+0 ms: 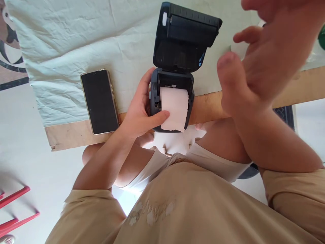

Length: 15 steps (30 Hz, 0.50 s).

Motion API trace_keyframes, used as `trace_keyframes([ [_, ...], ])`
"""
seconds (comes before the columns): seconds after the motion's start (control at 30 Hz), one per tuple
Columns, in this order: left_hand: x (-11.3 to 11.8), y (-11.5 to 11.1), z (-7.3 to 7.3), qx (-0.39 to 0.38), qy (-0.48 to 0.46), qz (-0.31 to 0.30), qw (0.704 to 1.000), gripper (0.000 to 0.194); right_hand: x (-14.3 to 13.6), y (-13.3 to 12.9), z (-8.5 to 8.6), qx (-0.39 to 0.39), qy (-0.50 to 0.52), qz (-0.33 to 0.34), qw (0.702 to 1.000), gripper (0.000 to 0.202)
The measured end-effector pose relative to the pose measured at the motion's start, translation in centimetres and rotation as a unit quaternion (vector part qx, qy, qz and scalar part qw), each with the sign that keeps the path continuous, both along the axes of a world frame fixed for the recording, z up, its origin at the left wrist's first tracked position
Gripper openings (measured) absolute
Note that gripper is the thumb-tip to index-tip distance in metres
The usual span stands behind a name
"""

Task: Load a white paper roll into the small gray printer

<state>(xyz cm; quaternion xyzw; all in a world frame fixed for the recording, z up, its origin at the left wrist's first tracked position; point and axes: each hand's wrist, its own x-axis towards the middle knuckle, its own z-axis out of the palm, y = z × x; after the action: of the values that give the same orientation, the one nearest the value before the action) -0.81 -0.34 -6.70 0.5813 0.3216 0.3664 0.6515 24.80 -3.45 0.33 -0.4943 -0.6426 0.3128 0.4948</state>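
Note:
My left hand (138, 113) is wrapped around the left side of a small black thermal receipt printer (191, 101) at the table's front edge. Its lid (186, 37) is swung up and back. Inside the printer sits a white paper roll (175, 108), its torn-edged end hanging over the front, and my left thumb presses on the paper. To the upper right, my right hand (269, 61) is raised away from the printer, thumb and fingers apart and nothing visible in it. Some of its fingertips are cut off by the top of the view.
A smartphone (100, 101) with a dark screen lies left of the printer, on a pale green cloth (63, 40) over a table with a bare wooden edge (68, 137). A green object (322, 37) shows at the far right. Red bars (19, 223) stand low on the left.

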Motion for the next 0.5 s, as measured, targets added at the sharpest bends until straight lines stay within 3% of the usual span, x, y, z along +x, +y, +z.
trace_keyframes([
  [0.1, 0.0, 0.5, -1.2, 0.050, -0.032, -0.024, 0.998, 0.105, -0.1, 0.0, -0.2, 0.094, -0.046, -0.030, 0.994, 0.044],
  [0.2, 0.1, 1.0, -2.5, 0.103, -0.094, -0.044, 0.989, 0.109, -0.7, 0.1, -0.3, 0.176, -0.129, 0.047, 0.975, 0.039],
  [0.27, 0.2, 1.0, -2.6, 0.114, -0.136, -0.048, 0.983, 0.107, -0.8, 0.2, -0.2, 0.191, -0.178, 0.089, 0.961, 0.036],
  [0.37, 0.1, 0.2, -1.1, 0.035, -0.105, -0.031, 0.993, 0.074, -0.7, 0.1, -0.2, 0.144, -0.200, 0.113, 0.963, 0.035],
  [0.4, 0.1, -0.2, -0.4, 0.001, -0.087, 0.006, 0.996, 0.068, -0.6, 0.1, -0.3, 0.138, -0.197, 0.121, 0.963, 0.035],
  [0.5, 0.2, -1.0, 1.4, -0.037, -0.066, 0.032, 0.997, 0.068, -0.3, 0.2, -0.8, 0.149, -0.186, 0.158, 0.958, 0.036],
])
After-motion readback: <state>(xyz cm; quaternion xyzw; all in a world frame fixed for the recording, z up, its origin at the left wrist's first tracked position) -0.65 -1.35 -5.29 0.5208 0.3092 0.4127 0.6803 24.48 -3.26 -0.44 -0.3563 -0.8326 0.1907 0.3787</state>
